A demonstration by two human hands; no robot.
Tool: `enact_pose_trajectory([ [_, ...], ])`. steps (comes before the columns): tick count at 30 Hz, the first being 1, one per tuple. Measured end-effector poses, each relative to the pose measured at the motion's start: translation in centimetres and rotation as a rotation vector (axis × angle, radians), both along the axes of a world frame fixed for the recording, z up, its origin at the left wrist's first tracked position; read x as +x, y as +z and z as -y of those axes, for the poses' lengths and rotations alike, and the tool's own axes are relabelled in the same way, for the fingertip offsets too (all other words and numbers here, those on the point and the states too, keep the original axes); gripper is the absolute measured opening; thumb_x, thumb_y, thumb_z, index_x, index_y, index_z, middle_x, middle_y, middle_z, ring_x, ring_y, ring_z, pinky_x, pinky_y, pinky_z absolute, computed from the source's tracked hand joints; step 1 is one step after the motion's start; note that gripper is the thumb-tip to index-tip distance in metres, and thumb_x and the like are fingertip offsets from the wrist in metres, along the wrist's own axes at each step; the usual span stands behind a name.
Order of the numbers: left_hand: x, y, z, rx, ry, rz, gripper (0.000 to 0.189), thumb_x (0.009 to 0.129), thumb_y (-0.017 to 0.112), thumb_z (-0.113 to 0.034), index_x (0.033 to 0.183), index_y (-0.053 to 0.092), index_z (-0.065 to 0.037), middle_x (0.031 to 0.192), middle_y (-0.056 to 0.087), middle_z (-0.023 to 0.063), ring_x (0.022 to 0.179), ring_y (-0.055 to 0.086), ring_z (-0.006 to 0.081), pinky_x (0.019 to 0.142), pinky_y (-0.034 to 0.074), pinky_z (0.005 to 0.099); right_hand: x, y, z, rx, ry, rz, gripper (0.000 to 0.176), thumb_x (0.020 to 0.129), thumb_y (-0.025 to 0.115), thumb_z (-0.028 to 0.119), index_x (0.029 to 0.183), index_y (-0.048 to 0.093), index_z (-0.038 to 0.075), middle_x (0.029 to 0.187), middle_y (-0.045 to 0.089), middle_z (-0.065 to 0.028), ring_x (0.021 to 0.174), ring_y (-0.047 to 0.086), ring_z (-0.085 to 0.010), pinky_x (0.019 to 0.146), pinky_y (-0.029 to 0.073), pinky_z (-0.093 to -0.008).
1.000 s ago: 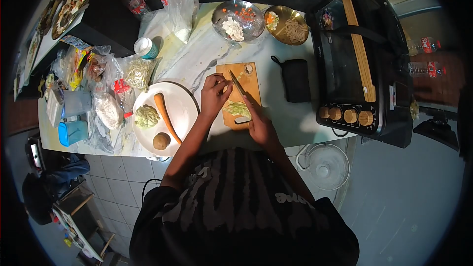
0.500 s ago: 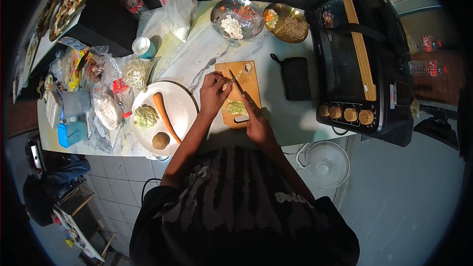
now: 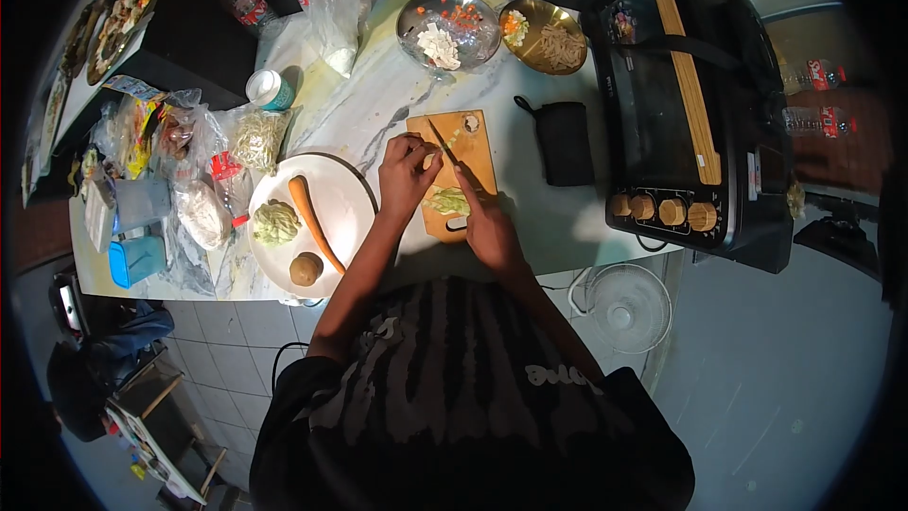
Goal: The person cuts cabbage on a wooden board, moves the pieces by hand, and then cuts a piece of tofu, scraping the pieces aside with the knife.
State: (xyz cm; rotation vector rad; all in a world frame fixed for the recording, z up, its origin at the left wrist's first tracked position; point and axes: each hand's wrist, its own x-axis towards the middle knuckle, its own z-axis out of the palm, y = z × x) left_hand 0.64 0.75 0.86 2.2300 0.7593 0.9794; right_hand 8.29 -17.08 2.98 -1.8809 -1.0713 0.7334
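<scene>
My right hand [image 3: 493, 231] is closed round the handle of a knife [image 3: 442, 143], index finger stretched along it. The blade points away from me over a wooden cutting board [image 3: 480, 163]. Left of the blade, my left hand [image 3: 405, 173] is closed, fingertips bent down at the board; what they pinch is too small and covered to make out. Small pale green pieces [image 3: 455, 139] lie beside the blade. Leafy pale green cabbage [image 3: 448, 201] rests at the near end of the board, and a small whitish scrap [image 3: 471, 122] at the far corner.
Left of the board, a white plate [image 3: 355, 197] bears a carrot [image 3: 309, 213], a potato [image 3: 305, 269] and more cabbage [image 3: 275, 223]. Metal bowls [image 3: 487, 55] [image 3: 541, 11] of cut food stand behind. A black pouch [image 3: 566, 144] and toaster oven [image 3: 662, 132] are right; bags and bottles crowd the left.
The knife has moved slightly forward and left, its blade nearer my left fingertips. My left hand stays in about the same place on the board. The whole view has shifted slightly.
</scene>
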Motion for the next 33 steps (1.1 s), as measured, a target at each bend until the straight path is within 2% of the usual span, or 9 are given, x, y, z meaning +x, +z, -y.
enact_pose_trajectory([
  [2,-0.2,-0.1,0.0,0.009,0.010,0.001,0.010,0.078,0.081,-0.012,0.086,0.076,-0.009,0.092,0.064,0.0050,0.098,0.063,0.0234,0.077,0.054,0.0364,-0.5,1.0,0.5,-0.301,0.016,0.345,0.091,0.085,0.056,-0.003,0.161,0.023,0.032,0.121,0.059,-0.0268,0.094,0.068,-0.0437,0.082,0.055,-0.0477],
  [6,-0.2,-0.1,0.0,0.006,0.001,-0.004,0.011,0.078,0.080,-0.012,0.087,0.077,-0.009,0.092,0.064,0.0049,0.099,0.064,0.0230,0.078,0.054,0.0360,-0.3,1.7,0.1,-0.214,-0.006,0.422,0.090,0.085,0.057,-0.003,0.161,0.024,0.033,0.120,0.060,-0.0258,0.095,0.068,-0.0427,0.082,0.056,-0.0470],
  [8,-0.1,-0.2,0.1,-0.006,0.002,-0.004,0.011,0.078,0.080,-0.012,0.088,0.077,-0.009,0.092,0.064,0.0049,0.100,0.064,0.0229,0.078,0.055,0.0359,-0.1,2.5,-0.8,-0.460,0.021,0.338,0.091,0.084,0.058,-0.003,0.161,0.024,0.034,0.126,0.058,-0.0240,0.094,0.067,-0.0434,0.078,0.057,-0.0470],
  [9,-0.2,-0.2,0.0,0.007,-0.005,-0.005,0.010,0.079,0.080,-0.012,0.089,0.077,-0.009,0.092,0.064,0.0049,0.101,0.064,0.0229,0.079,0.055,0.0359,-0.2,2.8,-0.7,-0.457,0.018,0.338,0.091,0.084,0.058,-0.003,0.161,0.024,0.034,0.126,0.058,-0.0240,0.094,0.067,-0.0434,0.078,0.057,-0.0470],
  [11,-0.3,-0.2,-0.1,0.022,-0.010,-0.005,0.010,0.080,0.080,-0.012,0.089,0.078,-0.009,0.091,0.064,0.0049,0.102,0.064,0.0229,0.079,0.055,0.0360,-0.4,3.2,-0.1,-0.173,-0.012,0.372,0.091,0.085,0.058,-0.004,0.160,0.023,0.033,0.127,0.058,-0.0247,0.093,0.067,-0.0449,0.077,0.056,-0.0494],
  [17,-0.2,0.2,0.1,-0.016,0.000,-0.010,0.009,0.081,0.079,-0.012,0.089,0.077,-0.009,0.090,0.063,0.0049,0.102,0.064,0.0229,0.079,0.054,0.0359,-0.2,3.2,0.1,-0.327,-0.023,0.242,0.088,0.087,0.054,-0.003,0.160,0.022,0.032,0.128,0.059,-0.0281,0.096,0.066,-0.0464,0.078,0.055,-0.0526],
  [21,-0.1,0.0,0.0,0.007,0.001,0.009,0.009,0.080,0.080,-0.012,0.089,0.078,-0.009,0.090,0.063,0.0049,0.100,0.063,0.0226,0.079,0.054,0.0357,-0.1,2.8,0.3,-0.211,-0.026,0.298,0.089,0.087,0.054,-0.003,0.161,0.020,0.033,0.130,0.058,-0.0298,0.095,0.066,-0.0469,0.078,0.055,-0.0532],
  [23,-0.2,-0.1,0.1,0.008,0.001,0.009,0.009,0.080,0.080,-0.012,0.089,0.077,-0.008,0.090,0.063,0.0049,0.099,0.063,0.0226,0.079,0.054,0.0357,-0.5,3.5,0.5,-0.260,-0.011,0.219,0.086,0.082,0.046,-0.010,0.160,0.027,0.023,0.151,0.045,-0.0217,0.117,0.059,-0.0473,0.095,0.053,-0.0478],
  [33,-0.1,-0.5,-0.1,0.001,0.004,0.035,0.010,0.079,0.081,-0.011,0.086,0.076,-0.006,0.093,0.066,0.0057,0.097,0.063,0.0229,0.077,0.055,0.0349,-1.6,2.5,1.7,-0.117,-0.020,0.235,0.089,0.082,0.046,-0.008,0.161,0.024,0.027,0.143,0.050,-0.0297,0.109,0.062,-0.0490,0.088,0.054,-0.0475],
])
